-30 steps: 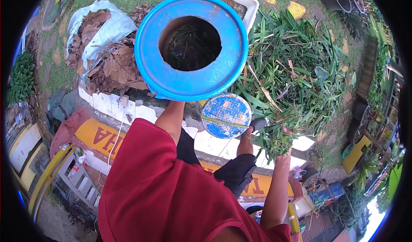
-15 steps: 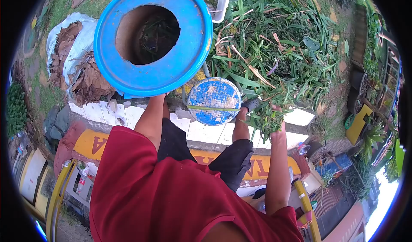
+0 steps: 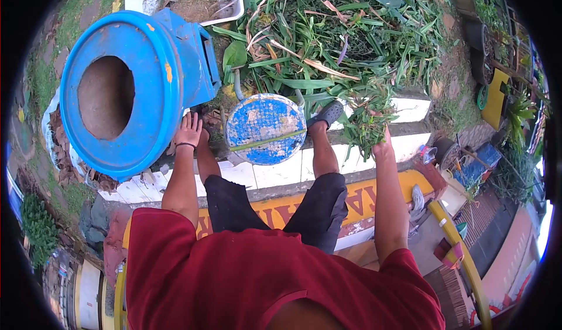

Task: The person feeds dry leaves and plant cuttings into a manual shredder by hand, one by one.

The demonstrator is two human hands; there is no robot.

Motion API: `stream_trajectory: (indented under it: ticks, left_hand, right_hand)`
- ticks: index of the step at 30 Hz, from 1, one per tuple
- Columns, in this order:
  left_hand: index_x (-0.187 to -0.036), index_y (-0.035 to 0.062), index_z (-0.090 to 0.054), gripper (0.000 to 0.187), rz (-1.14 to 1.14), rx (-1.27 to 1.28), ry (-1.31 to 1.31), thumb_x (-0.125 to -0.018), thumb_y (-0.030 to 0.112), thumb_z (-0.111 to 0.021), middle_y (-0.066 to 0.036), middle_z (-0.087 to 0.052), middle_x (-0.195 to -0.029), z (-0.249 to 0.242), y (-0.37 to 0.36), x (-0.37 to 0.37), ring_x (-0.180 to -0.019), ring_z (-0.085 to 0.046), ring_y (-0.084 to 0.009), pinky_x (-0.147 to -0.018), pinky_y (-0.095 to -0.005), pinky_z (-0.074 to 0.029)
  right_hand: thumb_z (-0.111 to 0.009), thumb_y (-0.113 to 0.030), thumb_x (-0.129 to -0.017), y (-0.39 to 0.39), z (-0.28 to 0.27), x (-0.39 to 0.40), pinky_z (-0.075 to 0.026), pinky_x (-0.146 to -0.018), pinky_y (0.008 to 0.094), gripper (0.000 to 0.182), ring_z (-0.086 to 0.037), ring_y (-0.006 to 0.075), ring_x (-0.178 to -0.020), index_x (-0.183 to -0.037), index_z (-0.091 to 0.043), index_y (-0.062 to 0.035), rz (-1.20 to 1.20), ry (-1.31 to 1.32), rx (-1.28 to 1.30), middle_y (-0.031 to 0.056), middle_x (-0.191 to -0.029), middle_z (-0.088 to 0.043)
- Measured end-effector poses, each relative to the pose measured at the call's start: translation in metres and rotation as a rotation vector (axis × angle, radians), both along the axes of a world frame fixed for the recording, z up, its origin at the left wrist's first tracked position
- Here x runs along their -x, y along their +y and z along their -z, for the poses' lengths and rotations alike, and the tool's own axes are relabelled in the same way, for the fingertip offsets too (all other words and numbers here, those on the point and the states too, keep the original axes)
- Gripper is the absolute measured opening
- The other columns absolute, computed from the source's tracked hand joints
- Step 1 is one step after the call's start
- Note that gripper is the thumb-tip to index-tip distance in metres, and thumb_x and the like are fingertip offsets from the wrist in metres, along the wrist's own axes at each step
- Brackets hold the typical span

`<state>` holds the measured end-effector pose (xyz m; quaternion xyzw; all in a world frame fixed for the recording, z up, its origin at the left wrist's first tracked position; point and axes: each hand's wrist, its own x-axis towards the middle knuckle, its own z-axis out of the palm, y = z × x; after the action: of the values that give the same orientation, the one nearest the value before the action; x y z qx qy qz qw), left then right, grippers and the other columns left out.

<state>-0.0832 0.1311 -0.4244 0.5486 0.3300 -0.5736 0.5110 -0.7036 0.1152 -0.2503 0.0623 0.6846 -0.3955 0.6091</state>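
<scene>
In the head view my left hand (image 3: 188,132) lies with fingers stretched out against the side of a blue drum (image 3: 161,66) with a wide round opening. Only the brown inner wall shows through that opening. My right hand (image 3: 381,145) is closed around a bunch of cut green leaves (image 3: 369,122), its ends sticking out past the fingers. Between my legs stands a round stool (image 3: 266,119) with a worn blue top and a green stalk lying across it.
A large heap of cut leaves (image 3: 357,31) spreads beyond the stool. Behind the drum sits a white tray (image 3: 239,2). A pale sack with dry brown leaves (image 3: 58,137) is partly hidden at left. White tiles (image 3: 275,169) edge the yellow lettered bench (image 3: 363,204).
The view has shifted, and the drum now appears farther left and more side-on. My left hand, hidden behind the drum's rim before, now shows. My right hand still grips the leaves.
</scene>
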Motion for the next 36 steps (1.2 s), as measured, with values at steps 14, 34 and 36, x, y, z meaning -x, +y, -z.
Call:
stream_trajectory:
  ticks: [14,34,36]
  left_hand:
    - [-0.150,0.0126,-0.042,0.057,1.476,-0.400,0.247,-0.104,0.047,-0.041,-0.006,-0.043,-0.153,-0.042,0.070,0.056,-0.129,-0.053,-0.0252,-0.108,-0.0418,-0.039]
    - [-0.132,0.0069,-0.060,0.046,2.022,-0.634,0.498,-0.105,0.039,-0.040,-0.008,-0.065,-0.125,-0.041,0.059,0.160,-0.111,-0.066,-0.0217,-0.095,-0.0381,-0.049]
    - [-0.133,0.0066,-0.060,0.050,1.980,-0.589,0.493,-0.105,0.041,-0.038,-0.008,-0.063,-0.129,-0.058,0.058,0.150,-0.114,-0.065,-0.0231,-0.096,-0.0386,-0.048]
  right_hand:
    - [-0.056,-0.040,-0.100,0.118,0.221,0.181,-0.055,-0.081,0.0390,0.039,-0.065,0.0214,-0.093,-0.120,-0.063,-0.0074,0.348,0.055,-0.179,0.0063,-0.107,-0.068]
    - [-0.063,-0.037,-0.097,0.186,0.277,0.250,-0.044,-0.104,0.0469,0.084,-0.045,0.0335,-0.131,-0.160,-0.010,-0.0224,0.285,-0.068,-0.233,0.0158,-0.157,-0.026]
    - [-0.054,-0.030,-0.103,0.176,0.252,0.251,-0.052,-0.092,0.0390,0.064,-0.059,0.0237,-0.111,-0.158,-0.022,-0.0204,0.273,-0.049,-0.301,0.0148,-0.144,-0.046]
